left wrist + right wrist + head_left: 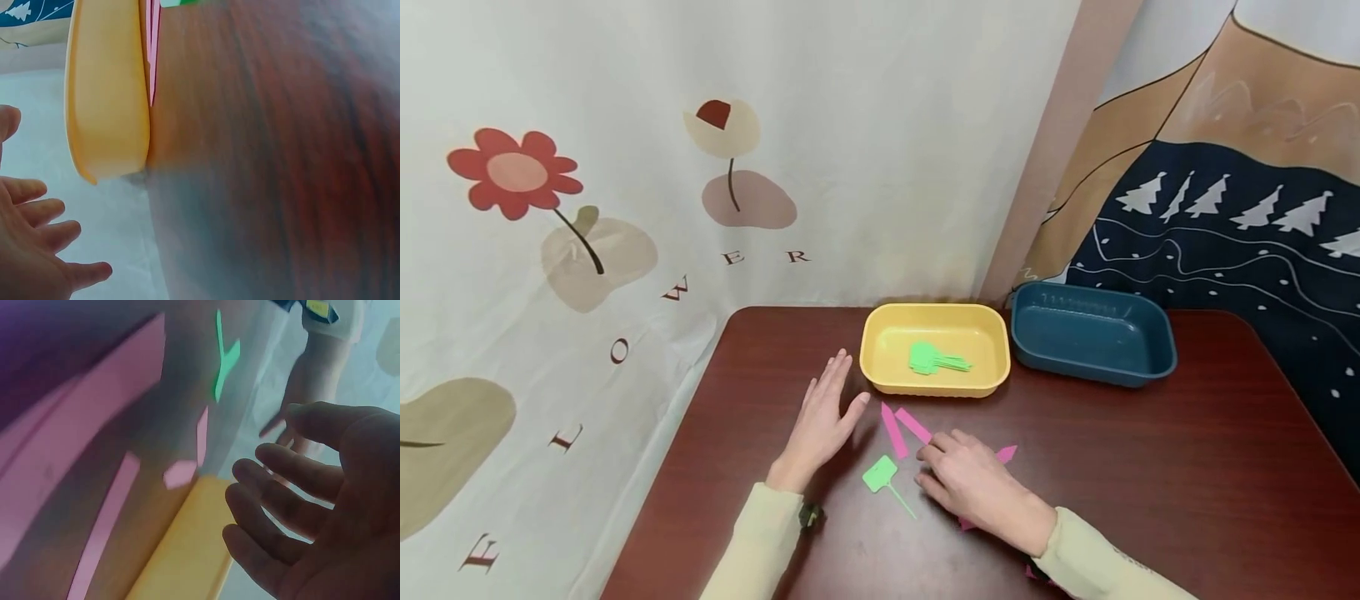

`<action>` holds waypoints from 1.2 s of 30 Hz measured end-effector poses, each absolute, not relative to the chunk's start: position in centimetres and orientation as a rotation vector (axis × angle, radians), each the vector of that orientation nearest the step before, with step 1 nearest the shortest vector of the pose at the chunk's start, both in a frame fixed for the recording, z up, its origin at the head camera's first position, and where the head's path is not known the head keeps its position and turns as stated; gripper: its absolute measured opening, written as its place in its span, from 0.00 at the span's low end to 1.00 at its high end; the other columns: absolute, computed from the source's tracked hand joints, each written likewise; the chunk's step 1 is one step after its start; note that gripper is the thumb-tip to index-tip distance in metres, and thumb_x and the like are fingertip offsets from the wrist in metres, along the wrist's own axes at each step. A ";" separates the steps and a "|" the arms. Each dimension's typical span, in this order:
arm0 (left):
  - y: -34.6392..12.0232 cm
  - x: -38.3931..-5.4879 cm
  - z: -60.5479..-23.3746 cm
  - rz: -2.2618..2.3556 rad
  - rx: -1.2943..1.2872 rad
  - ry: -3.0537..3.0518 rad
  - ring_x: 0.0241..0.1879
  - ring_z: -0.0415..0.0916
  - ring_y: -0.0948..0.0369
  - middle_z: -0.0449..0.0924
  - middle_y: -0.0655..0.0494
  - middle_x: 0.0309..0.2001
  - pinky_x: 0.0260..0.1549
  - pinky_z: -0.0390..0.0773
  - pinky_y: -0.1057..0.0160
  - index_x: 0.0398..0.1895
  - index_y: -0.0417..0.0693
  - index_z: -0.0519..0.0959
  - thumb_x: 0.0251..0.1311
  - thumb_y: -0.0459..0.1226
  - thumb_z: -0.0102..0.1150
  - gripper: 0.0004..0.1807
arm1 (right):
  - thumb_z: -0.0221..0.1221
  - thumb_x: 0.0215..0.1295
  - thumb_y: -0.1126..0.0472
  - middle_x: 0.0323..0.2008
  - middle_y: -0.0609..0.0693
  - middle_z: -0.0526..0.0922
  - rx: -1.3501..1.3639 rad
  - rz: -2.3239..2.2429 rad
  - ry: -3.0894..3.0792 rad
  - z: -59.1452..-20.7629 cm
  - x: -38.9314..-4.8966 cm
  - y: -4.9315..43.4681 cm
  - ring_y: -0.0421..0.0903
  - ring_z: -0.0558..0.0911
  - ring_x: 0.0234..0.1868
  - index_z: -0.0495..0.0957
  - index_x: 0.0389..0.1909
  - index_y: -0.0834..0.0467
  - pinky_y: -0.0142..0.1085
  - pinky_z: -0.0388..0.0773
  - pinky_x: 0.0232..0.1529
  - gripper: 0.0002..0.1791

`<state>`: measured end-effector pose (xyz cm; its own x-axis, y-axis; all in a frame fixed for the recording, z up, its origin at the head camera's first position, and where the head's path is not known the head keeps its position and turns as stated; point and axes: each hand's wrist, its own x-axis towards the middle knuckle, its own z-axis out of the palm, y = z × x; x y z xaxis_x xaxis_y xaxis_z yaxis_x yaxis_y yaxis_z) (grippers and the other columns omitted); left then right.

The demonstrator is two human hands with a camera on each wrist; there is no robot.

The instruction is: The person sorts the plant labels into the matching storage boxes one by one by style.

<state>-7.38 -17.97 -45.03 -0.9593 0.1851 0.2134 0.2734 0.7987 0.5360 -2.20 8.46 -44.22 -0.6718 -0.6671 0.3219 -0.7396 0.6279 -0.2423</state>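
Note:
My left hand [820,421] hovers with fingers straight and thumb apart, just left of the yellow tray [872,379]. My right hand [966,479] is over the table, its fingers loosely bent; the right wrist view shows nothing between thumb and fingers. Flat pink plant labels with pointed ends lie around it: one upright strip [893,431], one slanted strip [913,425] by the fingertips, and others partly hidden beneath the hand, such as a pointed tip [1006,454]. Between the hands lies a green plant label [880,474] with a thin stem. A bunch of green labels [925,357] rests inside the tray.
Right of the yellow tray, nearly touching it, stands a dark blue tray [1093,371] at the table's back edge. Behind the brown table [1225,467] hang a white flower-printed curtain [880,167] and a dark tree-patterned cloth [1225,225].

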 end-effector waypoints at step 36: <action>-18.5 -6.6 -45.4 -0.952 -0.250 -2.752 0.79 0.55 0.48 0.58 0.50 0.80 0.72 0.57 0.38 0.80 0.41 0.60 0.75 0.46 0.56 0.37 | 0.72 0.49 0.67 0.17 0.47 0.78 1.206 0.044 -2.728 -45.3 -1.3 4.8 0.44 0.79 0.20 0.81 0.18 0.53 0.38 0.78 0.20 0.10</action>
<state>-6.59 -18.49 -45.43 -0.9618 0.0884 0.2592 0.2297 0.7759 0.5876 -1.30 4.76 -45.34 -0.6626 -0.7325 0.1560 -0.7372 0.6747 0.0371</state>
